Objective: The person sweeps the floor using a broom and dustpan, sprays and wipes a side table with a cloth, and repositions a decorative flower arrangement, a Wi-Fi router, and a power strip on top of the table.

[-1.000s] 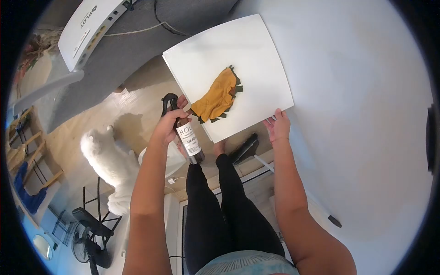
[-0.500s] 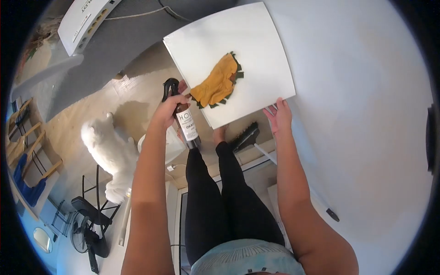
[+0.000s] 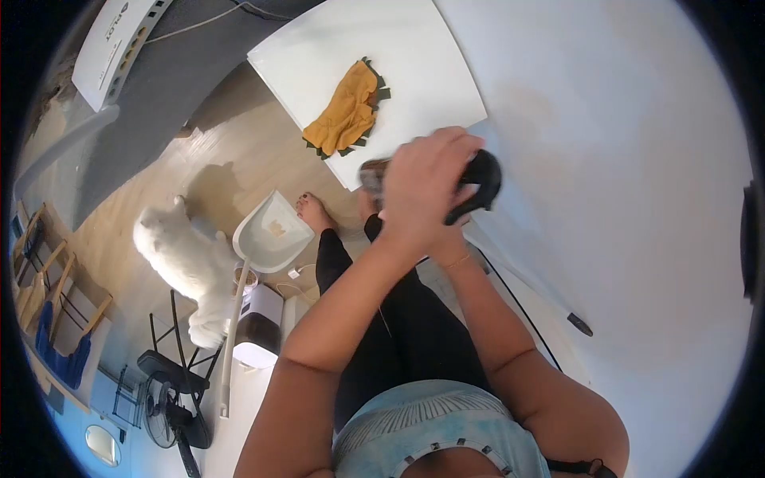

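My left hand (image 3: 422,179) is wrapped across the brown spray bottle (image 3: 372,175), which lies sideways with its black trigger head (image 3: 482,177) to the right. Motion blurs both. My right hand (image 3: 456,231) is beneath my left one, close to the trigger head; most of its fingers are hidden, so its grip does not show. Just beyond my hands is the white square tabletop (image 3: 422,64). On it a crumpled mustard-yellow cloth (image 3: 344,107) rests over a dark green piece with a fringed edge.
A white cat (image 3: 179,259) is on the floor at left, beside a long-handled dustpan (image 3: 275,235) with some debris. Further left stand a fan (image 3: 163,410) and a folding chair (image 3: 64,327). A white router (image 3: 111,56) is at top left; a white wall (image 3: 613,159) rises at right.
My left hand has carried the spray bottle right, turning it sideways. My right hand has left the tabletop's edge and come in under my left. The dustpan shows more fully.
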A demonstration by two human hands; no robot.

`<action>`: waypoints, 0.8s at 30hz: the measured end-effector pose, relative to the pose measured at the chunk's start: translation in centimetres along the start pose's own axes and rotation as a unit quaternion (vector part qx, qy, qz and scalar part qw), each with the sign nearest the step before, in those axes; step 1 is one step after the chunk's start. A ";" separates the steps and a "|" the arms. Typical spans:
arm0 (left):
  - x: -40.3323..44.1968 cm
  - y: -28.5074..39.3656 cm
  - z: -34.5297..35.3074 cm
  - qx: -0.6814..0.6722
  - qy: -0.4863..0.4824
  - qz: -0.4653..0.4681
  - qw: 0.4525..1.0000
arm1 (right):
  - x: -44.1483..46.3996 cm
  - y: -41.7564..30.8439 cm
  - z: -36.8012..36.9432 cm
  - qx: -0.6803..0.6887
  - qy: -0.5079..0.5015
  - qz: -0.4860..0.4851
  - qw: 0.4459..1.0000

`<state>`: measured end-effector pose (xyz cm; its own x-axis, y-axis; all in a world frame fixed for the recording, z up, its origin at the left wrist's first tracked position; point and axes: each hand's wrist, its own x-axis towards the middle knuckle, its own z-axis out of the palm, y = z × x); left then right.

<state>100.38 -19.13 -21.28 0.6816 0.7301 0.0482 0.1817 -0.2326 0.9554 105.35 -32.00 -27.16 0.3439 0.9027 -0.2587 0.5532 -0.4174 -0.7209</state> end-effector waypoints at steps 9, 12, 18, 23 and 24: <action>-2.3 -1.2 4.8 0.060 0.078 -0.013 0.995 | 7.6 3.8 -7.1 0.220 0.228 0.064 0.946; -6.2 -4.8 4.3 0.036 0.067 -0.112 0.991 | 8.9 7.9 -7.9 0.187 0.229 0.091 0.951; -9.7 -7.7 1.3 0.117 0.059 -0.155 0.979 | 9.5 8.1 -6.8 0.175 0.251 0.091 0.948; -10.0 -8.7 0.6 0.076 0.078 -0.176 0.978 | 9.5 7.1 -6.6 0.146 0.275 0.114 0.944; -10.0 -8.7 0.7 0.075 0.081 -0.175 0.978 | 9.4 7.4 -6.6 0.145 0.274 0.112 0.944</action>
<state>92.46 -24.86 -30.30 0.4403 0.8709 -0.2181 0.4947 -0.0326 0.8684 117.70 -27.26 -30.67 0.8125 0.5722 -0.1112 0.2165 -0.4734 -0.8539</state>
